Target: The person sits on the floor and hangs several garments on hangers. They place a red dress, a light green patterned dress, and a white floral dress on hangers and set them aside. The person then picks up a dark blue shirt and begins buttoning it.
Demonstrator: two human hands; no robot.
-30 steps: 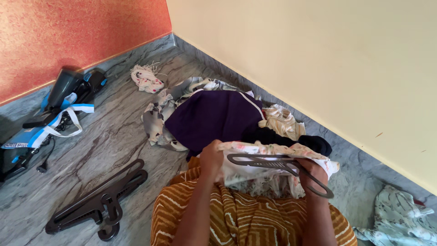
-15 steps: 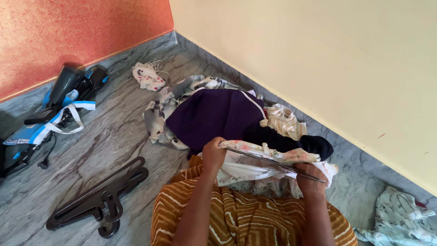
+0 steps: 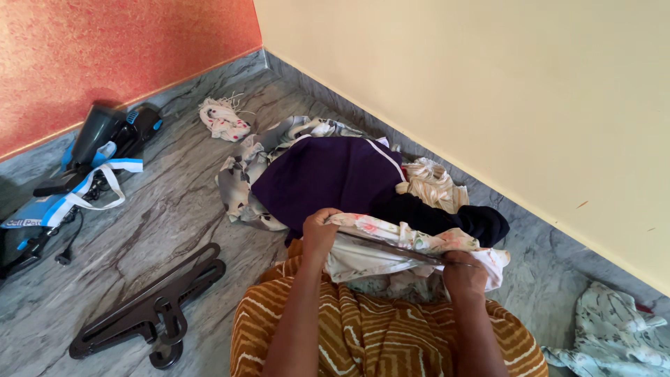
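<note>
Floral cloth (image 3: 412, 246) stretched betw. both hands, just above lap in striped orange garment (image 3: 377, 335). Dark hanger (image 3: 398, 250) mostly tucked inside cloth, only a thin bar showing along the fold, running from left hand twd right.

Left hand (image 3: 319, 234) clenched on cloth's left edge, knuckles up, forearm rising from bottom of view. Right hand (image 3: 464, 274) closed on cloth's right end and hanger bar, back of hand twd camera, fingers curled under and out of sight.

Hanger hook hidden; can't tell which way it points. Cloth's lower part bunched under hands, shape unclear.

Behind hands on grey marble floor (image 3: 139, 237): pile w/ purple garment (image 3: 328, 178), black garment (image 3: 447, 218), cream cloth (image 3: 433, 185), grey patterned cloth (image 3: 241, 181). Small white spotted cloth (image 3: 223, 120) nr wall corner. Stack of black hangers (image 3: 150, 311) to left. Blue-black appliance w/ cord (image 3: 70, 174) far left, cut off by edge. Pale printed cloth (image 3: 614, 328) at bottom right, also cut off.
</note>
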